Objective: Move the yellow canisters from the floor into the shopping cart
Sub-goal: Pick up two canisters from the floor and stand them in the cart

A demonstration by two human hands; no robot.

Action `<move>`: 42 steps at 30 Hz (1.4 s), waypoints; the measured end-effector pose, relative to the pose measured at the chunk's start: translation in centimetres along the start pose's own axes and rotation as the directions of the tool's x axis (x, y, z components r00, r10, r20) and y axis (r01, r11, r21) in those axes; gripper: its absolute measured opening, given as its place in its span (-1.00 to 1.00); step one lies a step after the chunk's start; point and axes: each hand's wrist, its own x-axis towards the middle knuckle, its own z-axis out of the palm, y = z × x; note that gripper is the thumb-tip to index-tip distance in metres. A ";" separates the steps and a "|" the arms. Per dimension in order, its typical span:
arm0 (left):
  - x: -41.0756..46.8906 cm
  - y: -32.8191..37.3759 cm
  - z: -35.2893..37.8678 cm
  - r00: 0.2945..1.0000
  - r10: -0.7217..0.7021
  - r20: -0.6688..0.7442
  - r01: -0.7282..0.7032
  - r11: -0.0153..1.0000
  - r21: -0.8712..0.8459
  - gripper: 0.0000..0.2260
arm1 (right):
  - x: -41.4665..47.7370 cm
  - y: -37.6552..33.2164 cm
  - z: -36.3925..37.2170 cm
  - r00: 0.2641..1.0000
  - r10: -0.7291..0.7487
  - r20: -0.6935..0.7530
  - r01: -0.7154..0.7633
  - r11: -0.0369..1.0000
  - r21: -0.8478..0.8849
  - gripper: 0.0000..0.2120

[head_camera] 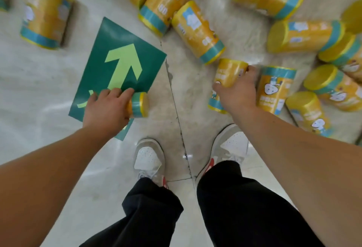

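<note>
1. Two canisters are being gripped: my left hand [105, 109] is closing around one [138, 105] at 9 o'clock, my right hand [238, 91] around another [229, 73] at 2 o'clock.
2. Many canisters [197, 31] are still lying on the floor [39, 90] from 10 to 3 o'clock.
3. No cart is showing.

Green floor sticker [109, 54] with pale green arrow [123, 64] laid flat on pale polished floor [39, 113]. Dark joint line [176, 109] seen running between tiles. White shoes [149, 158] and black trousers [244, 207] noted below.
</note>
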 end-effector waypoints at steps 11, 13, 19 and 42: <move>-17.7 8.4 -26.4 0.993 -0.065 -0.100 -0.014 0.769 -0.639 -0.32 | -21.3 -6.3 -19.8 0.992 -0.055 -0.112 0.095 0.917 0.387 -0.20; -22.0 10.7 -33.1 0.985 -0.019 -0.172 -0.108 0.709 -0.697 -0.32 | -26.8 -8.2 -26.0 0.982 -0.060 -0.177 0.141 0.862 0.486 -0.20; -36.1 20.2 -49.9 0.900 0.150 -0.409 -0.416 0.572 -0.706 -0.36 | -41.7 -7.7 -44.9 0.902 -0.006 -0.432 0.319 0.684 0.656 -0.25; -62.2 69.8 -29.4 0.844 0.516 0.150 -0.490 0.853 -0.180 -0.61 | -54.7 48.7 -60.4 0.807 0.576 -0.128 -0.261 0.543 0.798 -0.41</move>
